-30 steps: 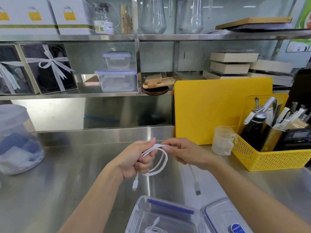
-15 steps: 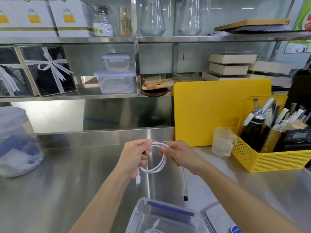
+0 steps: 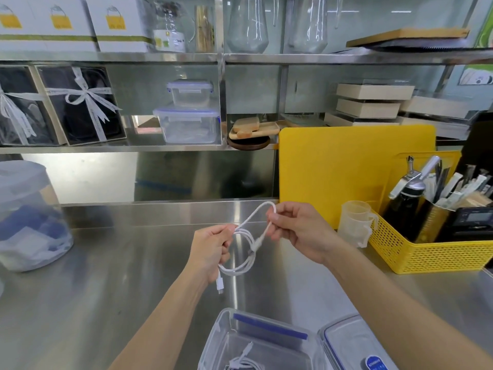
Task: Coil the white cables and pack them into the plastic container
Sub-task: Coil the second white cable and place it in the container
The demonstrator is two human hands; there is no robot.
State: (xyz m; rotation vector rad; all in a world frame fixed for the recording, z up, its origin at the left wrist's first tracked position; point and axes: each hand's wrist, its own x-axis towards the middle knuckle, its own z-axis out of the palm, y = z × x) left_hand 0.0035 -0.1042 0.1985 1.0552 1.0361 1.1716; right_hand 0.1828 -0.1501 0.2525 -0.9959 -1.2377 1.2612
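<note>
A white cable (image 3: 246,249) hangs in several loops above the steel counter. My left hand (image 3: 210,249) pinches the coil at its top left, and one plug dangles below that hand. My right hand (image 3: 296,231) grips the cable's other end, which arches up from the coil and comes back down with its plug pointing into the loops. The open clear plastic container (image 3: 213,340) sits at the near edge, below my hands, with another coiled white cable (image 3: 244,363) inside.
The container's lid (image 3: 352,343) lies to its right. A yellow basket (image 3: 426,252) of utensils, a small measuring cup (image 3: 356,222) and an upright yellow cutting board (image 3: 346,172) stand at the right. A large lidded tub (image 3: 26,217) is at the left. Shelves line the back.
The free end that hung below my right hand has been lifted; my right hand has moved up and right, drawing a loop of cable up from the coil.
</note>
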